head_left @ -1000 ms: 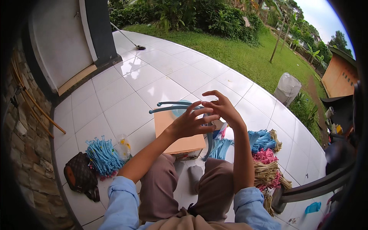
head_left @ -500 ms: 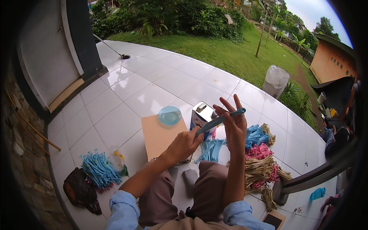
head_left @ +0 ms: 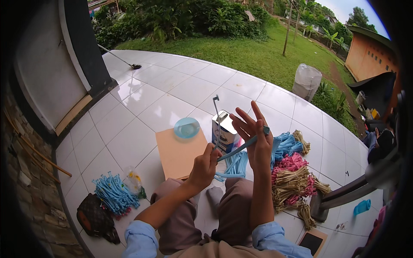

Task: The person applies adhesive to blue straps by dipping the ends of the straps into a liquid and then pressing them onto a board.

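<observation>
My left hand (head_left: pixel 204 171) is closed round a flat blue strap (head_left: pixel 237 150) in front of my knees. From the same fist a thin grey-blue strip (head_left: pixel 219 124) stands upright, ending in a small T-shaped tip; whether it belongs to the same strap I cannot tell. My right hand (head_left: pixel 257 142) is raised, palm partly turned inward, its fingers spread while the strap's rolled-looking end is caught by the thumb. Just beyond the hands stands a rectangular tin (head_left: pixel 224 133). Loose blue straps (head_left: pixel 235 164) lie on the floor below them.
A brown board (head_left: pixel 172 150) bears a blue bowl (head_left: pixel 186 128). At right lie bundles of blue straps (head_left: pixel 284 148), pink straps (head_left: pixel 294 161) and beige straps (head_left: pixel 287 184). More blue straps (head_left: pixel 114 193) lie left, beside a dark bag (head_left: pixel 97 219) and plastic bag (head_left: pixel 134 180).
My left hand has shifted slightly left and down, and the thin T-tipped strip now stands up from it. My right hand has lowered a little, its fingers still spread.
</observation>
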